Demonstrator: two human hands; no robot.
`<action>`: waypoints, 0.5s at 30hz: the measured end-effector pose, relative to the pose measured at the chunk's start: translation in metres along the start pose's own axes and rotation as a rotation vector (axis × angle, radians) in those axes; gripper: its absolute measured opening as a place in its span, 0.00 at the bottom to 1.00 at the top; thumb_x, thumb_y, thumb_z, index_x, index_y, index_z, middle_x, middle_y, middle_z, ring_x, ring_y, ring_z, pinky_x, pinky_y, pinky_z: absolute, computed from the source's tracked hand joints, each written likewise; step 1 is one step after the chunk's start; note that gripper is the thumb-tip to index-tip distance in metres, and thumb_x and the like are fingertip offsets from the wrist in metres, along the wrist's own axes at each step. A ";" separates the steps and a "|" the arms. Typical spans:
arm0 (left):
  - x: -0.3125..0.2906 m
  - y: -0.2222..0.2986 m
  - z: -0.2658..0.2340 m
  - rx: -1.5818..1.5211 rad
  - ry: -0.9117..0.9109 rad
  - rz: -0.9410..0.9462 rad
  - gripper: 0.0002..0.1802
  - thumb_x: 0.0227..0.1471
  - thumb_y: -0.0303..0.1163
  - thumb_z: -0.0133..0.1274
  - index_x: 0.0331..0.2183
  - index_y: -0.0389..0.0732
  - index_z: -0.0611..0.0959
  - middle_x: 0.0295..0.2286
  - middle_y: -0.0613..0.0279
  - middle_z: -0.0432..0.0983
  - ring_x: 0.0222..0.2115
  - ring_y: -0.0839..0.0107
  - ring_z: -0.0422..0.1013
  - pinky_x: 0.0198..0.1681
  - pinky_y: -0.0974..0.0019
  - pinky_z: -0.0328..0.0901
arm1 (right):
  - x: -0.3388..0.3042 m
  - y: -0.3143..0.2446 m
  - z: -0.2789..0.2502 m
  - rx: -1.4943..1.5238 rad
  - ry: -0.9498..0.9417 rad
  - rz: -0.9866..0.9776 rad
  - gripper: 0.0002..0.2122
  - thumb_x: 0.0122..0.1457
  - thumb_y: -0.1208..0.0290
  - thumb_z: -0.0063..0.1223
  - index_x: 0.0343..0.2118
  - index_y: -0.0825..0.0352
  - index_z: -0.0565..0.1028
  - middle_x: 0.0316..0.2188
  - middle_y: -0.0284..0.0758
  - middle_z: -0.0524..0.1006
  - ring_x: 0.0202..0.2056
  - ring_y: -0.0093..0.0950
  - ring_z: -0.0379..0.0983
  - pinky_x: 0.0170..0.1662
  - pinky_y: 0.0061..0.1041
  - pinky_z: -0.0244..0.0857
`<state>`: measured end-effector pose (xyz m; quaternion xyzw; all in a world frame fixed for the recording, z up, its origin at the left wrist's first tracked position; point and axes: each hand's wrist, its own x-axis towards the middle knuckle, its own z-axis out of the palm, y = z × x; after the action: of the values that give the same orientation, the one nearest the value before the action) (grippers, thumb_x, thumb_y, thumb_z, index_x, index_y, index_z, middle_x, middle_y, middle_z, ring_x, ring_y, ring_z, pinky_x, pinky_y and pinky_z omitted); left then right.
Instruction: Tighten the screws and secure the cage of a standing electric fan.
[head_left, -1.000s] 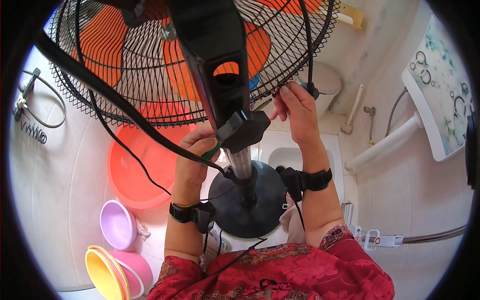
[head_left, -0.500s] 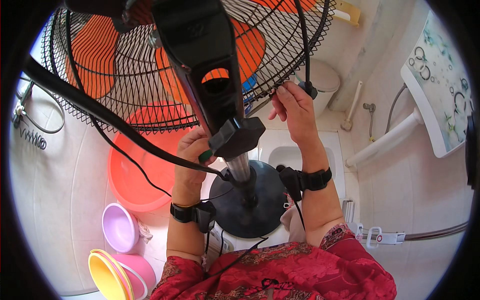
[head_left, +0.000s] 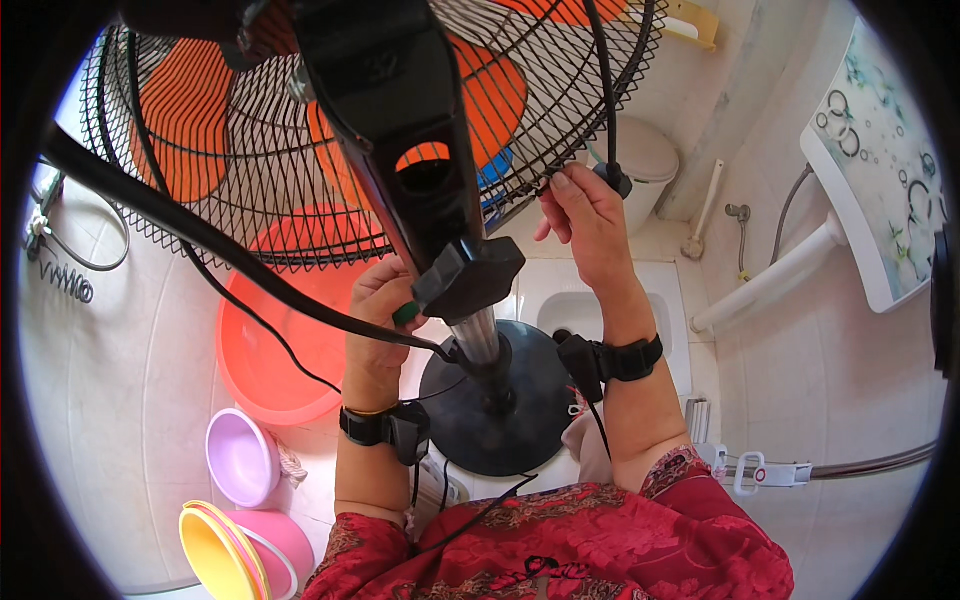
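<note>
A large standing fan fills the upper left, with orange blades [head_left: 185, 120] behind a black wire guard [head_left: 270, 165]. Its black post [head_left: 400, 130] leans down to a black knob [head_left: 470, 280], a metal pole [head_left: 475, 340] and a round base [head_left: 495, 440]. My right hand [head_left: 588, 215] pinches the lower right rim of the guard between thumb and finger. Just left of the knob, my left hand [head_left: 378, 310] is closed on a small green thing [head_left: 406, 314], partly hidden by the post. Its fingertips are hidden too.
A red basin [head_left: 270, 350] stands on the floor at left, with a purple basin [head_left: 240, 455] and a yellow pail [head_left: 215, 560] nearer me. A squat toilet [head_left: 650, 310] lies behind the base. A lidded bin [head_left: 645, 150] stands farther back; a patterned washbasin [head_left: 880, 170] juts in at right.
The fan's post and guard have shifted very slightly left in the picture. Both hands keep about the same places and grips.
</note>
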<state>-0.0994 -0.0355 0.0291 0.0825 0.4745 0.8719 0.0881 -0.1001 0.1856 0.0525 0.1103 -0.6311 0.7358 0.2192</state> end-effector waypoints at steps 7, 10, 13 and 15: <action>0.001 0.000 0.003 -0.038 -0.040 0.024 0.08 0.40 0.22 0.45 0.27 0.32 0.76 0.15 0.65 0.68 0.11 0.82 0.60 0.12 0.83 0.53 | 0.000 0.001 0.000 0.000 0.000 0.004 0.10 0.59 0.69 0.39 0.24 0.68 0.67 0.14 0.27 0.62 0.14 0.14 0.53 0.22 0.18 0.61; 0.002 -0.001 0.003 -0.061 -0.028 0.020 0.08 0.41 0.23 0.45 0.27 0.32 0.76 0.15 0.65 0.68 0.11 0.82 0.60 0.12 0.82 0.53 | 0.000 0.001 -0.001 0.004 -0.009 -0.003 0.10 0.59 0.69 0.39 0.24 0.68 0.67 0.14 0.27 0.61 0.15 0.15 0.53 0.22 0.18 0.61; 0.002 -0.003 0.003 -0.034 -0.032 0.034 0.08 0.41 0.23 0.45 0.27 0.32 0.76 0.15 0.66 0.68 0.11 0.82 0.60 0.13 0.82 0.54 | 0.000 0.001 -0.003 0.005 -0.006 -0.004 0.10 0.59 0.69 0.39 0.24 0.67 0.67 0.14 0.26 0.61 0.15 0.15 0.53 0.22 0.18 0.61; 0.003 -0.003 0.003 -0.044 -0.032 0.022 0.08 0.41 0.24 0.45 0.27 0.32 0.76 0.15 0.66 0.68 0.11 0.83 0.61 0.13 0.82 0.53 | 0.000 0.000 -0.003 0.003 0.000 0.000 0.10 0.59 0.69 0.39 0.24 0.67 0.66 0.14 0.26 0.61 0.15 0.14 0.53 0.22 0.18 0.61</action>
<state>-0.1011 -0.0305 0.0282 0.0995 0.4528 0.8816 0.0880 -0.1003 0.1887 0.0517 0.1108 -0.6300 0.7367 0.2192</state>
